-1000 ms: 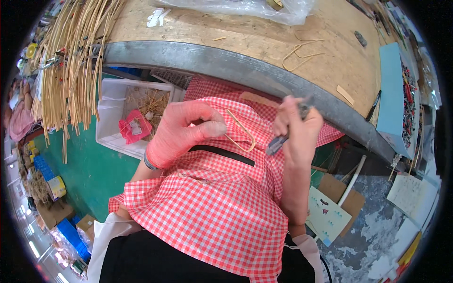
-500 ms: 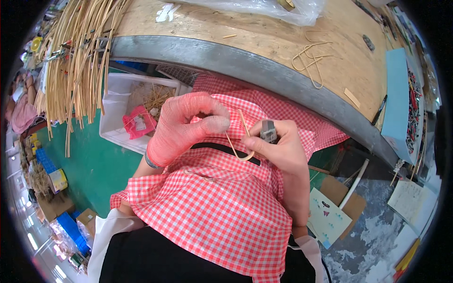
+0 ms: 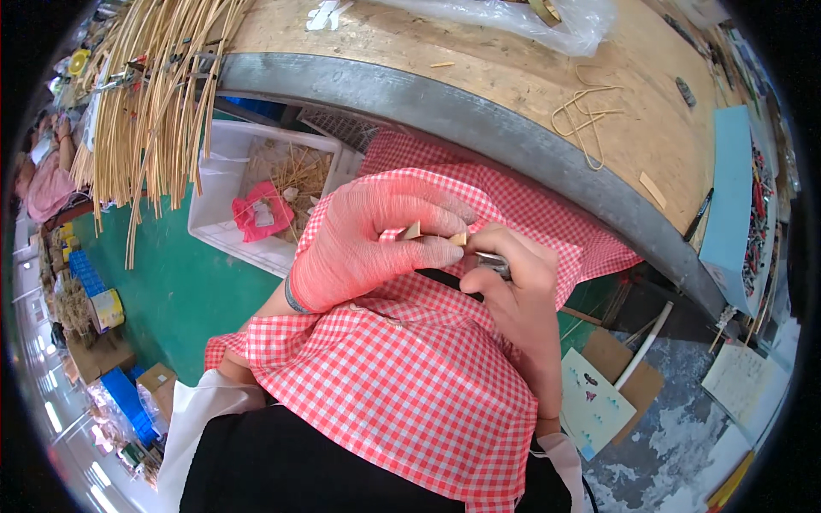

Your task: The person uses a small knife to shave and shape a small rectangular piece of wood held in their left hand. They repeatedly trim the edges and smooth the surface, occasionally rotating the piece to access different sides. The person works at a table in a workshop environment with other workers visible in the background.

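My left hand point(image 3: 376, 235), in a red knitted glove, pinches a thin bamboo strip point(image 3: 459, 239) between thumb and fingers over my lap. Part of the strip shows between the fingers; the rest is hidden by the glove. Close against its fingertips, my right hand point(image 3: 517, 278) is bare and closed around a small grey metal tool point(image 3: 493, 265). Most of that tool is covered by the fingers, so its kind cannot be told. Beneath both hands lies a red-and-white checked apron point(image 3: 393, 368).
A wooden workbench point(image 3: 479, 94) with a dark metal edge curves ahead, bearing a loose bent strip point(image 3: 590, 120). Bundled bamboo strips point(image 3: 162, 120) hang at the left. Below them stands a white bin point(image 3: 214, 197) with scraps. A light-blue box point(image 3: 727, 205) sits on the right.
My hands have come together, and the curved strip that hung between them is now mostly hidden in the left fingers. The tool has turned in my right hand. The view has shifted slightly.
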`<action>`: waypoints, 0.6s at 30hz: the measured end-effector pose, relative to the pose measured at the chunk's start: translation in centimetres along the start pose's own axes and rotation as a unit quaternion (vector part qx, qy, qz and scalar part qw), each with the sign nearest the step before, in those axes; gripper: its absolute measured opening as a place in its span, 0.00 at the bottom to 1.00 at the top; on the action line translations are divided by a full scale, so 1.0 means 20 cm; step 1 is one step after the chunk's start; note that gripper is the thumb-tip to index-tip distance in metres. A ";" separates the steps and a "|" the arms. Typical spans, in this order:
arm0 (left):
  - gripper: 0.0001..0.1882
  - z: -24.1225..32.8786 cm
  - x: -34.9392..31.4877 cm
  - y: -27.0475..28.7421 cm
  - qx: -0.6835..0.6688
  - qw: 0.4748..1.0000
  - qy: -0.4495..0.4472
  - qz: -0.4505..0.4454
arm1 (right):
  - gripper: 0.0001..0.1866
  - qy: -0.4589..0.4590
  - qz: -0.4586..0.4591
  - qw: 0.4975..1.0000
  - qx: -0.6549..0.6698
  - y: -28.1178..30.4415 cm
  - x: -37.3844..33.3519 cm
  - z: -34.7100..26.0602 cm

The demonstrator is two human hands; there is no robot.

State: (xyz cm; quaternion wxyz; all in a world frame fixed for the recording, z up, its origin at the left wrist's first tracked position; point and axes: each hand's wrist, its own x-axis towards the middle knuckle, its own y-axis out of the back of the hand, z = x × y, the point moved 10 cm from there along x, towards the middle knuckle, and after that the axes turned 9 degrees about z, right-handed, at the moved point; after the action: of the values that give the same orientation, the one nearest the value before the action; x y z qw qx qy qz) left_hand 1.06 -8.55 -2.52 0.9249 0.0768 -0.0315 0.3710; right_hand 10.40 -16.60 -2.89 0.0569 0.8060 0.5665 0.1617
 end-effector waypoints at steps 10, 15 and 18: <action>0.14 0.07 -0.04 -0.06 0.118 0.986 -0.061 -0.104 | 0.16 0.075 -0.060 0.993 -0.067 -0.03 -0.02 -0.04; 0.13 0.07 -0.04 -0.07 0.115 0.983 -0.067 -0.128 | 0.16 0.075 -0.070 0.992 -0.070 -0.04 -0.02 -0.05; 0.13 0.08 -0.04 -0.06 0.100 0.985 -0.074 -0.117 | 0.16 0.079 -0.079 0.991 -0.076 -0.05 -0.02 -0.05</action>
State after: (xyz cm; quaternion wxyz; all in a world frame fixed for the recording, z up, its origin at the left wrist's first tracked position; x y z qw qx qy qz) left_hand 1.32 -10.27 -1.17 0.9447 0.1992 -0.0538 0.2549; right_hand 9.14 -16.69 -2.30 0.0856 0.7370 0.6171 0.2620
